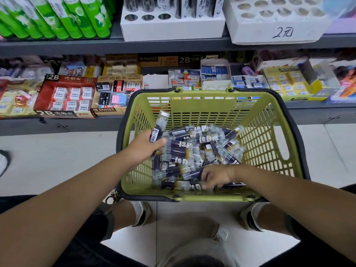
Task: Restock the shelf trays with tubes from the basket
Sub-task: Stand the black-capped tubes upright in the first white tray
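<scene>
Pale tiled floor [57, 162] meets grey metal shelving [57, 45]; the lower shelf [317, 110] carries eraser boxes [65, 97] (2B and 4B labels), the upper one green packs [63, 16].

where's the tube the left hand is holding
Head view: the tube stands cap-up in the left hand, at the left wall of the green basket, above the loose tubes.

Place: a stationery shop, seen from the aisle.
Shelving: grey tiered shelves [173, 45] packed with goods.
Stock: open display boxes of erasers [65, 95] printed "2B" and "4B ERASER"; green packs [57, 16] in rows above.
Price: white holed tray [277, 22] hand-marked "2元".
Carrier: green plastic shopping basket [269, 116] on the tiled floor [57, 160].
</scene>
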Demonstrator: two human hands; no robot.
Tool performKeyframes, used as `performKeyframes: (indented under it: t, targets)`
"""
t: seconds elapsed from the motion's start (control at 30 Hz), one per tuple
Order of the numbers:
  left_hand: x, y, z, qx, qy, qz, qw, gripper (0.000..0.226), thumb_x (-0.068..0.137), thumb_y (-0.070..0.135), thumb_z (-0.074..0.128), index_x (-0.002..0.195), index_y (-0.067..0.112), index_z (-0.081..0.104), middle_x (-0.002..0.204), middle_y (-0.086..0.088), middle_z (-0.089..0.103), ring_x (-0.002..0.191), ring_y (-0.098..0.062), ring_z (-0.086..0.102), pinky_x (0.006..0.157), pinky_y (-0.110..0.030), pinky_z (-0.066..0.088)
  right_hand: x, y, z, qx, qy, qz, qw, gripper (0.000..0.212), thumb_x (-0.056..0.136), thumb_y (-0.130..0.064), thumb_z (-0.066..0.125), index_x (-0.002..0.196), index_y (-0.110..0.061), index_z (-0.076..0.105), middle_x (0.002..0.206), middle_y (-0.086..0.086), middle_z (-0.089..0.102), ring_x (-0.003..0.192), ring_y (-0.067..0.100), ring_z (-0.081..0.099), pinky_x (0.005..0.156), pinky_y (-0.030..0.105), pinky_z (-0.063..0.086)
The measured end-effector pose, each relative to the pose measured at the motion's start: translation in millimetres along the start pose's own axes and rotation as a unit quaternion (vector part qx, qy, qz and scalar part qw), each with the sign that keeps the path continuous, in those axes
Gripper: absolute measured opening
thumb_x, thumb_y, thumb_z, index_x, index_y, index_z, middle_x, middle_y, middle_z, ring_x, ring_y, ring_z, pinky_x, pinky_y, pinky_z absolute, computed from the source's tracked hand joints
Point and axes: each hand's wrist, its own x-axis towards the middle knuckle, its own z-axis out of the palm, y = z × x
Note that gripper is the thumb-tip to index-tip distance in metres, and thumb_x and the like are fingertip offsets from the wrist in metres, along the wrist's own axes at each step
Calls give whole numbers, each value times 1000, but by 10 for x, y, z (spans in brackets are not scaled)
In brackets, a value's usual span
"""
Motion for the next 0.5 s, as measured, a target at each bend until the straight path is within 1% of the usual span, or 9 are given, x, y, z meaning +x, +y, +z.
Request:
performKeyframes:
  t: [0.07,0.13,0.23,0.3,0.33,0.4,0.43,0.47,0.5]
  targets:
    - [-8,0,52,12,-23,-3,1000,12,97,28,57,103,18,55,96,-6,68,89,-16,64,69,-29,48,10,-37,13,-11,10,-16,1000,17,83,-23,70,89,-21,54,90,-4,55,90,17,58,74,29,54]
    - [-22,-5,92,22,-42,-11,999,10,96,31,58,99,22,55,95,-3,68,88,-14,64,69,-27,48,-46,-97,-76,-4,8,-29,1000,16,83,-18,68,94,-18,57,90,-6,53,84,16,60,66,24,54]
    - [-4,-59,131,11,-70,-30,997,29,92,38,62,113,20,57,101,3,68,99,-13,62,76,-29,47,-207,-279,-337,21,52,-72,996,19,87,-14,60,105,-11,60,85,-2,59,67,8,57,56,18,49]
    - [-12,-61,156,-2,-89,-36,995,32,90,39,63,118,25,56,106,10,63,104,-14,58,75,-26,44,-324,-449,-495,74,87,-112,987,19,89,-13,57,107,-8,62,75,1,61,56,6,55,53,16,47]
    - [-19,-49,167,-6,-98,-36,995,30,90,38,65,117,27,57,108,11,63,106,-16,58,77,-27,46,-367,-531,-558,107,95,-133,981,19,90,-11,57,107,-5,62,70,1,61,52,4,55,52,16,46]
    - [-32,-29,193,-7,-114,-36,993,29,87,36,68,114,27,61,108,7,68,105,-20,63,86,-38,50,-422,-689,-636,164,94,-172,967,19,91,-10,57,107,0,62,66,2,60,50,4,55,51,15,46]
    - [-31,-28,209,-13,-120,-36,992,31,86,34,70,114,25,61,106,3,70,99,-19,66,86,-38,53,-423,-752,-653,188,91,-187,960,19,91,-11,59,106,0,62,66,3,60,52,6,56,52,16,47]
    - [-36,-19,214,-24,-120,-40,992,36,84,31,72,117,22,59,101,0,71,90,-16,69,77,-33,57,-411,-799,-660,208,86,-200,953,18,90,-13,60,103,-1,63,67,5,60,54,7,57,55,17,48]
    - [-29,-21,211,-43,-124,-46,990,41,83,27,73,119,20,56,97,-1,72,80,-11,70,65,-26,56,-394,-832,-658,227,80,-209,948,15,89,-14,61,100,-3,63,69,6,60,58,9,58,58,18,50]
